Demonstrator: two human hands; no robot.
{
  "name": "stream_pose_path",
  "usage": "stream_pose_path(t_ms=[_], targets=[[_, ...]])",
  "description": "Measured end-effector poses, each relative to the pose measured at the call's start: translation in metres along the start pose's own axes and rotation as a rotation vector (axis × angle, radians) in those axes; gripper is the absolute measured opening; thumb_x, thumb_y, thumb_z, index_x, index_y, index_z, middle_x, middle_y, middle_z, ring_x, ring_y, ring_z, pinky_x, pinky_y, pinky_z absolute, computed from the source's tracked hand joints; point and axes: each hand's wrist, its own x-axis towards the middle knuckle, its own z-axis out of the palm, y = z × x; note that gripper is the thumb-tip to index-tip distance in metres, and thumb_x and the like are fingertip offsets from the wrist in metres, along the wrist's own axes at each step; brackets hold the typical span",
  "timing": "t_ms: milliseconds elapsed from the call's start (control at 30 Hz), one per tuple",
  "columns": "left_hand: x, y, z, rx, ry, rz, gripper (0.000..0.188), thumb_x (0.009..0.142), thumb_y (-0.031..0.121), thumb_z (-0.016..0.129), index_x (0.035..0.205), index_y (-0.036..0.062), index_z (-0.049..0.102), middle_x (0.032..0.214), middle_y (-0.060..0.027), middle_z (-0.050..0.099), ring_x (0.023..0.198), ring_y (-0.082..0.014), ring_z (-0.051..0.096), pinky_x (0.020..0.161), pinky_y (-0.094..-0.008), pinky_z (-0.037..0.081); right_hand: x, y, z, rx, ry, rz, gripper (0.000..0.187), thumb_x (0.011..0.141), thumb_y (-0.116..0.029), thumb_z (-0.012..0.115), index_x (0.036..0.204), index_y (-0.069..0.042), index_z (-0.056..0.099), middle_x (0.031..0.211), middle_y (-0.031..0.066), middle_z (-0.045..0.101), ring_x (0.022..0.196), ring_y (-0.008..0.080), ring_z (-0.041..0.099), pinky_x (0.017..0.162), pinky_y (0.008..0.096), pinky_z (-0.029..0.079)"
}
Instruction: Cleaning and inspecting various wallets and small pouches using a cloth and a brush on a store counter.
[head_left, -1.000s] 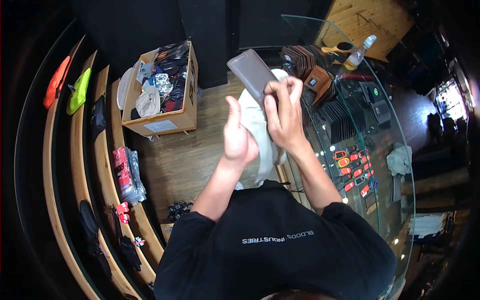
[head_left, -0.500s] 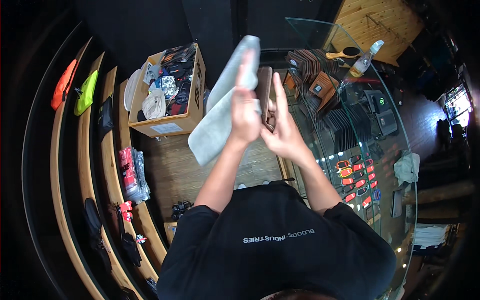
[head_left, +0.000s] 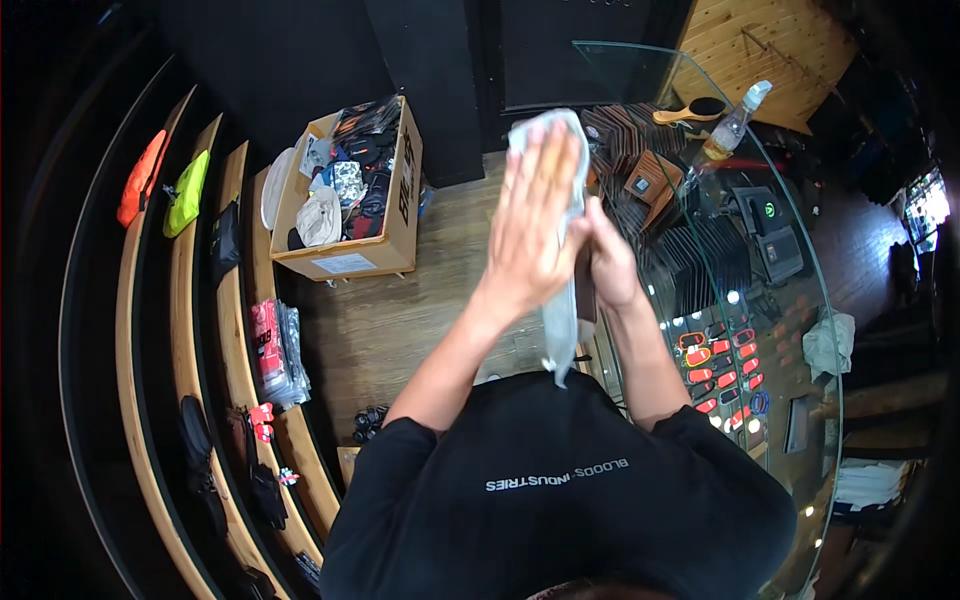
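Note:
My left hand [head_left: 530, 225] lies long and flat against a pale grey cloth [head_left: 560, 335], its fingers together and the thumb toward my other hand. The cloth's top edge shows past the fingertips and its lower end hangs below the palm. Behind it stands a brown leather wallet-like piece [head_left: 586, 300], of which only a narrow strip is visible. My right hand [head_left: 613, 262] closes on that piece from the right, thumb upward; its other fingers are mostly hidden. The cloth is pressed between my left palm and the brown piece.
Right of me, a glass counter [head_left: 822, 300] displays brown wallets [head_left: 655, 180], red key fobs [head_left: 700, 376], a wooden brush [head_left: 690, 112] and a spray bottle [head_left: 727, 130]. A cardboard box [head_left: 345, 262] of caps stands ahead left. Wooden shelves [head_left: 128, 330] curve along the left.
My left hand has turned its palm onto the brown piece, bringing the cloth from the left flat against it. Both hands are lower and a little further right.

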Motion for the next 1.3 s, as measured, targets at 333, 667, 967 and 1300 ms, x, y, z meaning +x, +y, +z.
stream_pose_path(t_ms=[333,667,967,1300], targets=[[-0.002,0.032,0.021,-0.066,-0.124,0.034,0.058,0.103,0.037,0.035,0.145,-0.0034,0.037,0.152,-0.0213,0.035,0.144,-0.0374,0.028,0.118,-0.0478,0.018,0.041,-0.021,-0.029,0.578,-0.113,-0.152,0.056,0.102,-0.052,0.034,0.125,-0.004,0.055,0.117,0.0153,0.063,0.104,0.0271,0.064,0.09,0.0391,0.052],[-0.023,-0.003,0.033,0.156,-0.04,0.133,0.05,0.099,0.033,0.041,0.138,0.0039,0.05,0.143,-0.015,0.048,0.138,-0.0337,0.039,0.115,-0.05,0.027,0.092,0.003,-0.062,0.669,0.034,-0.001,0.057,0.097,-0.056,0.036,0.109,-0.006,0.061,0.096,0.0204,0.067,0.075,0.0334,0.068,0.062,0.0442,0.059],[0.008,-0.018,0.041,0.023,0.061,-0.053,0.054,0.104,0.034,0.03,0.146,-0.0003,0.038,0.153,-0.0199,0.035,0.145,-0.0356,0.026,0.119,-0.0443,0.017,0.111,-0.002,-0.061,0.691,0.143,-0.073,0.043,0.1,-0.041,0.039,0.107,-0.003,0.059,0.093,0.0155,0.068,0.086,0.0295,0.068,0.083,0.0426,0.055],[-0.002,-0.048,0.019,-1.762,0.428,-1.008,0.069,0.103,0.053,0.023,0.142,-0.0007,0.04,0.143,-0.0192,0.047,0.132,-0.0354,0.045,0.11,-0.0483,0.037,0.11,-0.009,-0.081,0.572,0.341,-0.251,0.025,0.103,-0.017,0.042,0.118,-0.003,0.057,0.1,0.0104,0.064,0.094,0.0221,0.062,0.088,0.0399,0.052]])
